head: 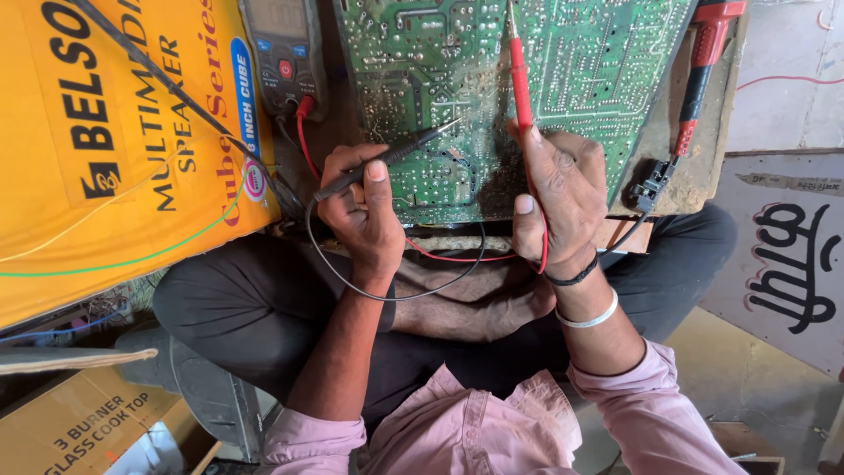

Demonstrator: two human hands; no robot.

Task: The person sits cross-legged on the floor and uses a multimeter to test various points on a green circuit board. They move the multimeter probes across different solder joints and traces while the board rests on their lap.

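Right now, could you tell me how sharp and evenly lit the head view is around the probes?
Head view: even daylight, no glare; circuit board sharp; black probe in left hand and red probe in right hand crisp; wide-angle bending at edges.

A large yellow cardboard box (pixel 105 149) with printed lettering is seen at the left, crossed by a thin green wire (pixel 167 251). A red-handled tool (pixel 699 75) is laid at the upper right, beside a small black connector (pixel 649 189). A brown carton (pixel 83 427) is placed at the lower left. A grey panel with painted black script (pixel 791 264) is set on the floor at the right.
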